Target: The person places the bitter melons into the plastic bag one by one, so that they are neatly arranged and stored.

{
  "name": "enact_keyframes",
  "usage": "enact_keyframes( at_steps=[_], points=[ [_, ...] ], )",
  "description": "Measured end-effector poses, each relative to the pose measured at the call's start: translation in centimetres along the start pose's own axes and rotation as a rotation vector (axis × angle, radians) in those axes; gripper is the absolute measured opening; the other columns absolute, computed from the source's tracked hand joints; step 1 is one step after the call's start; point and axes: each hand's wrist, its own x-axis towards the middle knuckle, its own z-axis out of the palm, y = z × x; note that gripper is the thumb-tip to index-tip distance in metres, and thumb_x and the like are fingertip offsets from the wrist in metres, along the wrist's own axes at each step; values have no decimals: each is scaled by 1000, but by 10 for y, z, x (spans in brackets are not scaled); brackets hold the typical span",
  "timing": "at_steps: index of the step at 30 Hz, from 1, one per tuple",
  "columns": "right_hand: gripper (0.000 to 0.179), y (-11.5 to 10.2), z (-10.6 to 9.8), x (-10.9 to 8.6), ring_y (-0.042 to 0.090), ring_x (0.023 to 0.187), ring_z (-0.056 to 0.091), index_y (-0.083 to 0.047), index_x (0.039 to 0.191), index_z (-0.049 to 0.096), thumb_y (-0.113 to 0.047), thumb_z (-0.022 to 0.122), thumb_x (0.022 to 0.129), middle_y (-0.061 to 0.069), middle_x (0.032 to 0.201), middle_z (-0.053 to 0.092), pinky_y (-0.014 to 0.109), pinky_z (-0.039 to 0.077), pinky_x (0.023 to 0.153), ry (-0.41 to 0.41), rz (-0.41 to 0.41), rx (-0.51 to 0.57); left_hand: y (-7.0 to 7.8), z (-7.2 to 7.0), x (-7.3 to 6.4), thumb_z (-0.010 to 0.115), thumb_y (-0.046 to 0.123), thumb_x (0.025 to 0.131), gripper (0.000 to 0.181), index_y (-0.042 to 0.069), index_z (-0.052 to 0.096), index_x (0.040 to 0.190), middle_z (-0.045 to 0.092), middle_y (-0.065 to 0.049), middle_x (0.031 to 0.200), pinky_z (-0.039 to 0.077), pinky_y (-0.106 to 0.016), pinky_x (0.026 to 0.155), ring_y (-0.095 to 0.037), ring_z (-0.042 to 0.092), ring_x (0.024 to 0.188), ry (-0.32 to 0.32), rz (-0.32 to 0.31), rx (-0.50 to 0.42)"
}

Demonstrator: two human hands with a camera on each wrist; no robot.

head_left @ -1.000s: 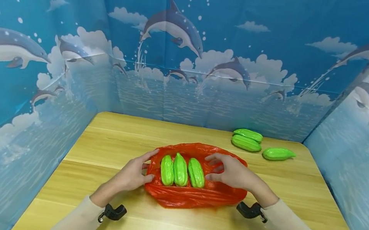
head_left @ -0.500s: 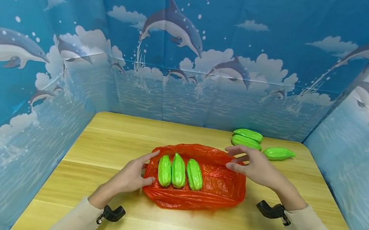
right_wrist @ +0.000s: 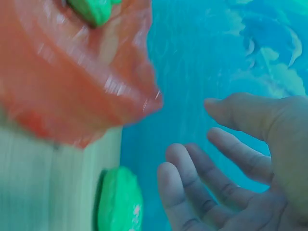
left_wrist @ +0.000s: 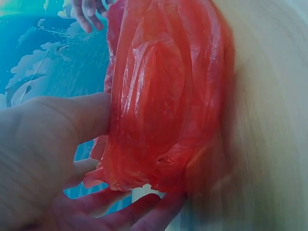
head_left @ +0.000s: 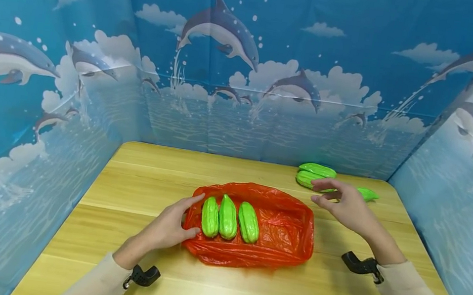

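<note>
Seemingly to hold the red bag (head_left: 284, 228) spread around three green vegetables (head_left: 228, 218) on the mid tabletop (head_left: 123, 192), the left hand (head_left: 166, 223) curves thumb and fingers round its left end, while the right hand (head_left: 347, 207), fingers loosely parted and empty, hovers by other vegetables (head_left: 318, 169) near the back right corner.

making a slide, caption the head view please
Left hand at the end of a red plastic bag holding three green vegetables, right hand near three others on a wood-grain table.
</note>
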Motion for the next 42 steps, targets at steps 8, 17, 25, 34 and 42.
enact_keyframes(
  at_steps=[8,17,25,34,42],
  points=[
    [51,38,-9,5,53,137,70,-3,163,63,-27,72,118,31,165,61,49,71,97,51,60,-8,-3,3,-2,88,9,100,93,16,44,181,50,-17,183,46,-69,136,-47,48,169,-2,1,-2],
    [59,82,-14,7,52,141,69,-7,169,59,-35,72,118,30,173,55,24,63,84,142,105,-30,-4,3,-3,88,12,101,93,15,43,182,49,-16,184,44,-69,137,-47,48,170,-1,10,12],
    [59,110,-14,5,59,141,66,-4,168,59,-31,73,118,34,172,54,37,67,86,246,119,-50,-4,3,-4,87,14,102,93,13,41,182,48,-17,185,42,-70,138,-48,46,171,-16,12,7],
    [56,127,-10,3,65,144,60,0,165,61,-27,72,118,42,169,48,71,61,106,332,113,-86,-4,2,-4,85,16,104,92,15,38,184,45,-17,186,41,-70,139,-48,45,172,-22,7,15],
    [55,134,-8,1,65,142,52,3,165,60,-22,71,117,45,165,45,71,60,105,380,139,-81,-3,1,-5,85,17,104,92,14,39,183,46,-18,185,40,-70,139,-48,45,171,-18,3,15]
  ],
)
